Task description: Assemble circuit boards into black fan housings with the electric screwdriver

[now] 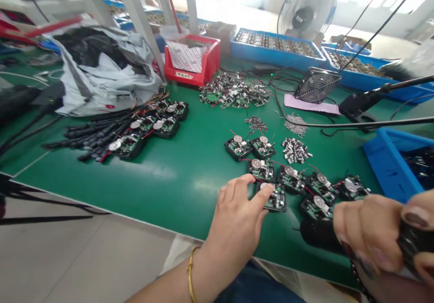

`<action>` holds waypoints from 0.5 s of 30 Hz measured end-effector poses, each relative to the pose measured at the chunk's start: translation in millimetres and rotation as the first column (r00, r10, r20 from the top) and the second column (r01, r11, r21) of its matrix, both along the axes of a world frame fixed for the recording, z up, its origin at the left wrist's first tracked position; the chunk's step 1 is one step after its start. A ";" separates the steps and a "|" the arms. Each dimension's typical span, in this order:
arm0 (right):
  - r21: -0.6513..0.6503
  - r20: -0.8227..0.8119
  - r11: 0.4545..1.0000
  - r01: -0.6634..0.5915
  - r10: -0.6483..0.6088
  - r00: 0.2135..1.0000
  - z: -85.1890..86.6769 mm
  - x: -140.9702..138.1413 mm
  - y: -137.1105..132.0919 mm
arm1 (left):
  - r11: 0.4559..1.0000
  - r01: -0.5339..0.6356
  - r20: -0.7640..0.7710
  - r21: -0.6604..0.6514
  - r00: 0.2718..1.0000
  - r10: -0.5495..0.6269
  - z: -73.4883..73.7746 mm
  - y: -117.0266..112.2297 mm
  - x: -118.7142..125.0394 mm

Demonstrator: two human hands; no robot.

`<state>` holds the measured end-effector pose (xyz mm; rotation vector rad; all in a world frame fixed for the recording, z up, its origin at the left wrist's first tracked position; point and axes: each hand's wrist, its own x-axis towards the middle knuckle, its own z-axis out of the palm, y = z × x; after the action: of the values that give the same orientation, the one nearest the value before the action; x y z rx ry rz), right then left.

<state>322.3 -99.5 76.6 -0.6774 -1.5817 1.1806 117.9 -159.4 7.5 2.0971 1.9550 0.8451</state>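
A square circuit board [271,199] set in a black frame lies on the green table [169,190], close to the table's front edge, and is touched by the left hand [235,219]. Its green face is crowded with small components, and a round silver disc [261,186] is mounted on it, partly covered by the thumb [267,190]. The thumb and fingers of that hand are held apart, so the board is not clamped. To the right of the board, a black cylindrical tool [320,235] is gripped with curled fingers by the right hand [369,233]. Matching framed boards [261,170] are spread just beyond the board and to its right. Farther beyond it, a heap of small metal parts [294,150] is seen, and a blue plastic crate [389,163] stands off to the right. A red plastic bin [191,59] is placed far beyond the board.
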 end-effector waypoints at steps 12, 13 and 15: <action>-0.164 -0.048 0.983 -0.082 0.075 0.996 -29.6 -22.9 2.2 | 0.780 -0.599 -0.506 0.183 0.623 0.597 39.3 72.1 -168.0; -0.156 -0.070 0.984 -0.081 0.071 0.995 -31.2 -23.0 2.7 | 0.779 -0.606 -0.538 0.163 0.607 0.585 38.1 74.2 -176.6; -0.154 -0.095 0.985 -0.078 0.063 0.993 -33.0 -25.1 2.2 | 0.793 -0.592 -0.564 0.146 0.608 0.558 33.8 69.6 -181.9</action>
<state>297.3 -97.4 43.6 -0.6651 -1.4586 1.3808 -64.0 -89.9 41.3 1.8164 3.0423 0.1654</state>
